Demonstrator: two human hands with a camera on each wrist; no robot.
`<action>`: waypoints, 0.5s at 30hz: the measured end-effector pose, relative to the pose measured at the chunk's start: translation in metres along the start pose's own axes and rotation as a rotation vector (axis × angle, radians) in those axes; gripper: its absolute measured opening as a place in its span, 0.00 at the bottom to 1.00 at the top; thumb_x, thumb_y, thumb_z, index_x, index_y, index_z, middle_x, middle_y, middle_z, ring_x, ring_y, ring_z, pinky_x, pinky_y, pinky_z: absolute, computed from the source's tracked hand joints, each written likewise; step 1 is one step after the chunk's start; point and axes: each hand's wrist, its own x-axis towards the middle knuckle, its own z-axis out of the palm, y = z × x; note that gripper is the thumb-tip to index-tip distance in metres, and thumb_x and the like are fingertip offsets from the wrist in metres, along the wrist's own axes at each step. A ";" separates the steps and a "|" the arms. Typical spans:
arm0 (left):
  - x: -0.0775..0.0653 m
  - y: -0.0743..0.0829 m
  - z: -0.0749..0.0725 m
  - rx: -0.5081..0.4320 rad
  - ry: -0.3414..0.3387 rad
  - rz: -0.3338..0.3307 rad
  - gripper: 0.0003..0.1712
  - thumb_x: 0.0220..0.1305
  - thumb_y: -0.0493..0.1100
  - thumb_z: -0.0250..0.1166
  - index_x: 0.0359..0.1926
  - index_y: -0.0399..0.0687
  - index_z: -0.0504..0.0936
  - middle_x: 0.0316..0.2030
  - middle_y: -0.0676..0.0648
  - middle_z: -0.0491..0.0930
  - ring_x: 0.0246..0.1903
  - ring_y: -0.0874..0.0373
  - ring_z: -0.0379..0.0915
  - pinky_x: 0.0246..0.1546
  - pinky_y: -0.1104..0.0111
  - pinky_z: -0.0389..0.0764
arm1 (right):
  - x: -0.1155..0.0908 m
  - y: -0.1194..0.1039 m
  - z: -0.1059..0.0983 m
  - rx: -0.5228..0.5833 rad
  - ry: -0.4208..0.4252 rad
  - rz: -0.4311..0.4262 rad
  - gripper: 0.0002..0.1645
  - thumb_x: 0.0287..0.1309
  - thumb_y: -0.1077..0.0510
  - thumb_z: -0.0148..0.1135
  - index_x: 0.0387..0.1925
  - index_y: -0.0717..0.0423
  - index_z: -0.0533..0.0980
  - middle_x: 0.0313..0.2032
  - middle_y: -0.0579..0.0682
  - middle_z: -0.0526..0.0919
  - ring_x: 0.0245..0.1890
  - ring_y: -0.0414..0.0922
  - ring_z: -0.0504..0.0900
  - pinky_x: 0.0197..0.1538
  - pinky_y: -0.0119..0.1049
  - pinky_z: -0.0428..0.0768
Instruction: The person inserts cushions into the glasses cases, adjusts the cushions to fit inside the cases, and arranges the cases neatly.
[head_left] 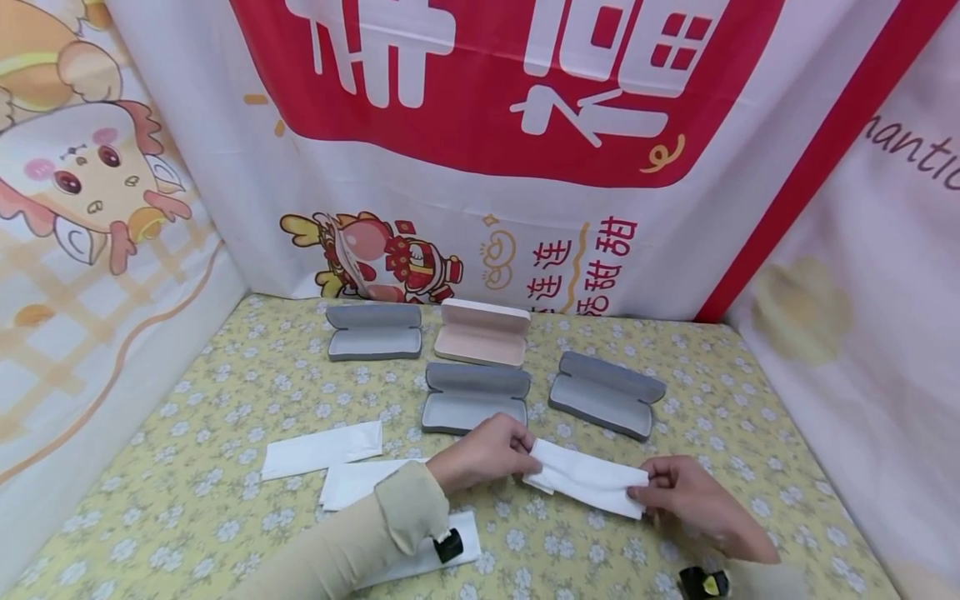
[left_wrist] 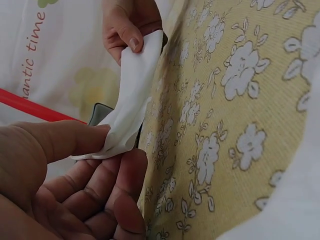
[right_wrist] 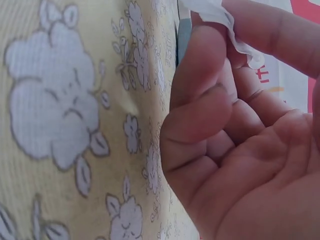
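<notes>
Between my two hands stretches a folded white cloth [head_left: 588, 477], a long narrow strip just above the table. My left hand [head_left: 491, 452] pinches its left end between thumb and fingers, and my right hand [head_left: 686, 496] pinches the right end. In the left wrist view the cloth [left_wrist: 132, 85] sags slightly, with loose folds near the left thumb. Only a crumpled edge of the cloth [right_wrist: 215, 12] shows in the right wrist view, caught between thumb and fingers. Right behind my left hand stands an open grey glasses case [head_left: 474, 408], partly covered by the hand.
Three more open glasses cases stand behind: a grey one [head_left: 375, 340], a pink one [head_left: 482, 343] and a grey one [head_left: 603, 404] at right. Folded white cloths lie at left, one flat [head_left: 322, 448], one [head_left: 352, 483] and another [head_left: 465, 533] partly under my left arm. Printed curtains border the flowered tablecloth [head_left: 225, 467].
</notes>
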 end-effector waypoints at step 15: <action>0.015 0.009 0.005 -0.089 0.103 -0.005 0.03 0.56 0.41 0.66 0.33 0.49 0.82 0.26 0.48 0.77 0.22 0.58 0.69 0.20 0.68 0.71 | -0.002 -0.003 -0.010 0.038 0.091 0.022 0.21 0.49 0.48 0.67 0.32 0.63 0.75 0.22 0.54 0.79 0.22 0.49 0.74 0.24 0.40 0.74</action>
